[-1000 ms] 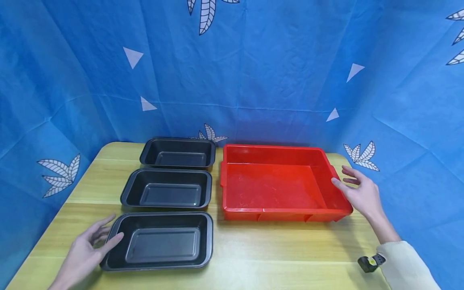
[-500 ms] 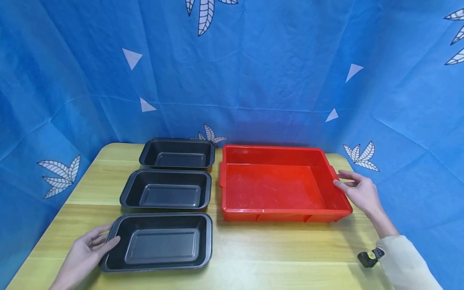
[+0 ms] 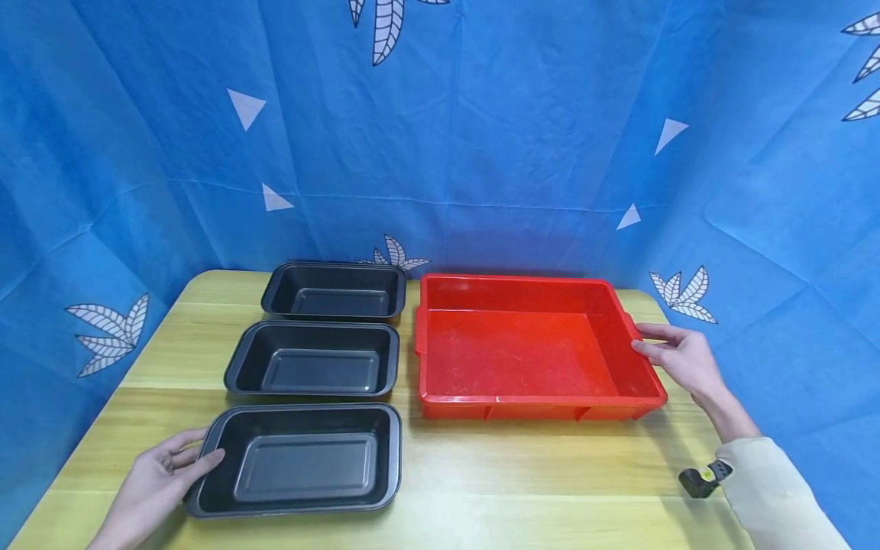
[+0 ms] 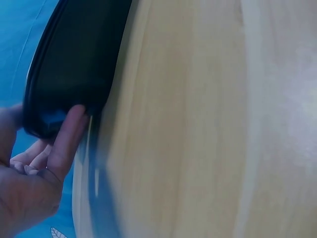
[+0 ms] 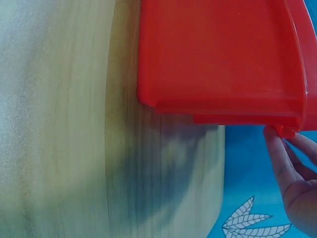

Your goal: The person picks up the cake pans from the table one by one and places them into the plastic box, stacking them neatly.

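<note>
The front pan [image 3: 309, 466] is at the near left of the surface [image 3: 522, 481], mouth up, its long axis running across from left to right, with the left end just a touch nearer the person. The left hand [image 3: 158, 481] is at that left short end, so the whole pan stretches away to the hand's right. It pinches the rim, thumb reaching over to the inner side and the fingers at the outside; from the left wrist, the pan's long side climbs away from the fingertips.

Over to the right, the red tray [image 3: 516, 351] faces up too, its long axis also side to side, nearly level with the pan's. It sits farther back than the front pan and right of it, a gap between them. The right hand [image 3: 687, 363] is at the tray's right short end, so the tray extends to that hand's left. Thumb and fingers pinch the edge there.

Behind the front pan, the middle pan [image 3: 323, 370] and the back pan [image 3: 344, 302] line up in a row, long sides parallel. A blue cloth [image 3: 550, 114] with white leaves hangs behind everything.
</note>
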Tool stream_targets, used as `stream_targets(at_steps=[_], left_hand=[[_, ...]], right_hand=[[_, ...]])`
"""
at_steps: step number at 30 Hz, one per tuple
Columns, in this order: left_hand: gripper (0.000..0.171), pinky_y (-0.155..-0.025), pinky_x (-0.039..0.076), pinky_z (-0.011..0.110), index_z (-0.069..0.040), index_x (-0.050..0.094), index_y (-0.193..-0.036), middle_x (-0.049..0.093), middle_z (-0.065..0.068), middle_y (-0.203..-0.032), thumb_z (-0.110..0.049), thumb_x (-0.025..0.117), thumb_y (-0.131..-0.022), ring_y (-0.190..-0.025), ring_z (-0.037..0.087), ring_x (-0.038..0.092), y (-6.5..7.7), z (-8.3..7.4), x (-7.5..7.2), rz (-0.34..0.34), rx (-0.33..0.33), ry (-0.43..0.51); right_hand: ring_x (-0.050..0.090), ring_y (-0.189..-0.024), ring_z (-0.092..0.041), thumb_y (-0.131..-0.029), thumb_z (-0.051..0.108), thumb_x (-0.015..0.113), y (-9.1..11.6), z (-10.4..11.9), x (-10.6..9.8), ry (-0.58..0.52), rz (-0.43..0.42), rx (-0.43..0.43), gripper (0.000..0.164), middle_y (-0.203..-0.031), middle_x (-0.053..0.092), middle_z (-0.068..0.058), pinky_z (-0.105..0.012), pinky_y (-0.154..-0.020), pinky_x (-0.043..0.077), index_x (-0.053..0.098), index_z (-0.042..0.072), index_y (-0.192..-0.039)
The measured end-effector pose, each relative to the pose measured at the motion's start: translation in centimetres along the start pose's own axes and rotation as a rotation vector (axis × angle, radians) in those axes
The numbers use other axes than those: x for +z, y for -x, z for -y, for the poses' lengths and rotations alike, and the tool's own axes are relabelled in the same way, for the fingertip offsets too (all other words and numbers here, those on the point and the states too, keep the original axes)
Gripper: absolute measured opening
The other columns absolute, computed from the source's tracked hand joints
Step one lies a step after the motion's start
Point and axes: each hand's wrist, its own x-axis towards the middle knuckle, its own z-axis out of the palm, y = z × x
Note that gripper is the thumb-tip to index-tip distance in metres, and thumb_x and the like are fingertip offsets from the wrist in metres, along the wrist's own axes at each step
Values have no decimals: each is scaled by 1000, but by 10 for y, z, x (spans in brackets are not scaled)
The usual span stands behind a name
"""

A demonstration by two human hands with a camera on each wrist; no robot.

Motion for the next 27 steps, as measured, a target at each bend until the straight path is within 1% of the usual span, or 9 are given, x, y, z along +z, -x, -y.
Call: stream_targets(at_steps=[3, 6, 9, 13, 16, 17, 21, 24, 27], left_hand=[[81, -81, 64, 28, 10, 42, -153, 69, 30, -134, -46, 69, -101, -113, 33, 76, 0, 1, -2, 3, 7, 6], [80, -75, 60, 20, 10, 42, -153, 73, 27, -129, -44, 69, -102, -107, 26, 78, 0, 1, -3, 11, 11, 8], [79, -76, 60, 20, 10, 43, -153, 74, 26, -127, -43, 70, -102, -103, 23, 79, -1, 1, -4, 14, 12, -1], [80, -83, 63, 32, 11, 44, -151, 75, 26, -124, -45, 71, -100, -104, 26, 79, -2, 1, -3, 8, 11, -14], [80, -84, 64, 36, 11, 44, -151, 77, 25, -121, -44, 72, -99, -102, 24, 79, -1, 1, -3, 6, 4, -13], [80, -82, 63, 33, 11, 44, -151, 77, 24, -120, -44, 72, -99, -100, 22, 79, -1, 2, -3, 9, -2, -8], [81, -81, 62, 29, 11, 43, -151, 78, 23, -120, -43, 73, -99, -101, 21, 79, 0, 1, -3, 15, -7, -5], [82, -79, 59, 25, 9, 46, -151, 79, 21, -119, -46, 74, -98, -101, 18, 78, 2, -3, -2, 17, 2, -5], [79, -76, 55, 18, 5, 48, -151, 81, 14, -115, -46, 75, -97, -96, 7, 75, 5, -7, 0, 16, 13, 16]], right_hand=[[70, -81, 11, -102, 24, 70, -1, -1, -1, 8, 5, 10, 58, -96, 64, 37, -9, -75, 59, 55, -8, -147], [70, -81, 11, -102, 25, 70, -2, -2, -2, 5, 13, 13, 58, -97, 65, 35, -10, -75, 60, 55, -8, -147], [71, -81, 10, -102, 25, 70, -3, -1, -3, -2, 22, 16, 58, -98, 66, 35, -11, -75, 61, 54, -9, -147], [71, -81, 10, -102, 25, 70, -3, 0, -4, -11, 32, 31, 59, -95, 65, 36, -11, -75, 61, 53, -10, -148], [71, -82, 10, -103, 25, 70, -2, 0, -4, -15, 42, 45, 60, -96, 65, 35, -11, -76, 61, 52, -9, -149], [71, -82, 10, -103, 26, 70, -2, 0, -4, -15, 45, 50, 60, -96, 66, 35, -11, -76, 61, 52, -9, -149], [72, -82, 8, -103, 27, 70, -3, 0, -5, -17, 57, 66, 62, -97, 67, 32, -12, -77, 62, 51, -8, -150], [73, -82, 7, -103, 28, 70, -5, 0, -6, -17, 61, 77, 63, -94, 67, 33, -13, -77, 62, 51, -8, -150], [72, -81, 7, -103, 28, 70, -5, 0, -6, -8, 59, 83, 63, -93, 66, 34, -12, -76, 61, 51, -8, -150]])
